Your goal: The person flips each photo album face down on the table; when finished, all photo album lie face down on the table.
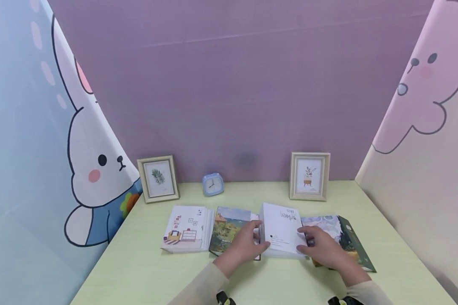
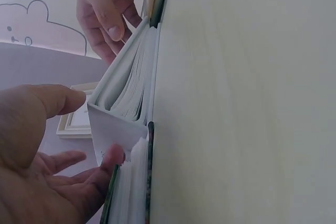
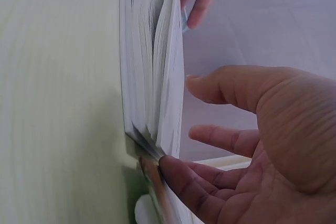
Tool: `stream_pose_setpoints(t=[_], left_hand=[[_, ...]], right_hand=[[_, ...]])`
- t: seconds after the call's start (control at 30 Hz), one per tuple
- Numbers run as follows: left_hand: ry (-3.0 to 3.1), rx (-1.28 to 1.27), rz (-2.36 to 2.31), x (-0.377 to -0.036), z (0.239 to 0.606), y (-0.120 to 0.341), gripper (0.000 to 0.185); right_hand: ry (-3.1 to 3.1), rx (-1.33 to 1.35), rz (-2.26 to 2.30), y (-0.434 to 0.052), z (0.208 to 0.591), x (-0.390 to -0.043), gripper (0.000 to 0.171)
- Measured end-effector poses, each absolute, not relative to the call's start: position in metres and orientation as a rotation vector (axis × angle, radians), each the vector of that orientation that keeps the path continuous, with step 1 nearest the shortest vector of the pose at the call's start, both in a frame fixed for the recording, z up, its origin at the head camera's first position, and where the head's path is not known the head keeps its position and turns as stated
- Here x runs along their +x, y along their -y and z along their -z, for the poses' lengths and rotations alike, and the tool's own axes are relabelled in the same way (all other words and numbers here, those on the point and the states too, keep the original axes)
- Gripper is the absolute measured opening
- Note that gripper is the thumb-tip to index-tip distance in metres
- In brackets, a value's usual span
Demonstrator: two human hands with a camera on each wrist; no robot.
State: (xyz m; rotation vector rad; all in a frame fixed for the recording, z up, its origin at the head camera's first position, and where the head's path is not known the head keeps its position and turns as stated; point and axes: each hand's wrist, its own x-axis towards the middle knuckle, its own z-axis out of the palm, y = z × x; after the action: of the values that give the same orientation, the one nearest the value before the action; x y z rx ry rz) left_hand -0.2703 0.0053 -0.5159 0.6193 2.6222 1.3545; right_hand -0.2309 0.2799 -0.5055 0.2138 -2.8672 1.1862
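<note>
A thick white photo album [image 1: 282, 231] with a plain lettered cover lies between my two hands. At its left edge is my left hand [image 1: 246, 243], thumb and fingers spread; a fingertip is right at the page edges of the landscape-covered album [image 1: 229, 224] beside it. My right hand [image 1: 322, 245] reaches over the painting-covered album [image 1: 351, 241] to the white album's right edge. In the right wrist view, its thumb [image 3: 210, 88] stands off the white cover, while a lower fingertip [image 3: 170, 169] is close to the album's corner. The white album's many pages [image 3: 149, 61] show edge-on there.
Another white album [image 1: 185, 228] with a room drawing lies at the left end of the row. Behind stand a leaf-print picture frame [image 1: 159, 178], a small blue clock [image 1: 213, 184] and a potted-plant picture frame [image 1: 309, 176]. A purple wall [image 1: 233, 93] closes off the pale table [image 1: 137, 275].
</note>
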Motion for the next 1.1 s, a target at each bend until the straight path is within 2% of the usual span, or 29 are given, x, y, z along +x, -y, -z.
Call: stream_pose_setpoints(t=[0.5,1.1], left_hand=[[-2.543,0.620,-1.361,-0.267,0.520,0.002,0.063],[-2.526,0.637,-1.421,-0.265,0.521,0.003,0.061]], right_hand=[[2.842,0.191,-1.048,-0.270,0.517,-0.235,0.042],[2.798,0.195,-1.073,-0.271,0.524,-0.233,0.040]])
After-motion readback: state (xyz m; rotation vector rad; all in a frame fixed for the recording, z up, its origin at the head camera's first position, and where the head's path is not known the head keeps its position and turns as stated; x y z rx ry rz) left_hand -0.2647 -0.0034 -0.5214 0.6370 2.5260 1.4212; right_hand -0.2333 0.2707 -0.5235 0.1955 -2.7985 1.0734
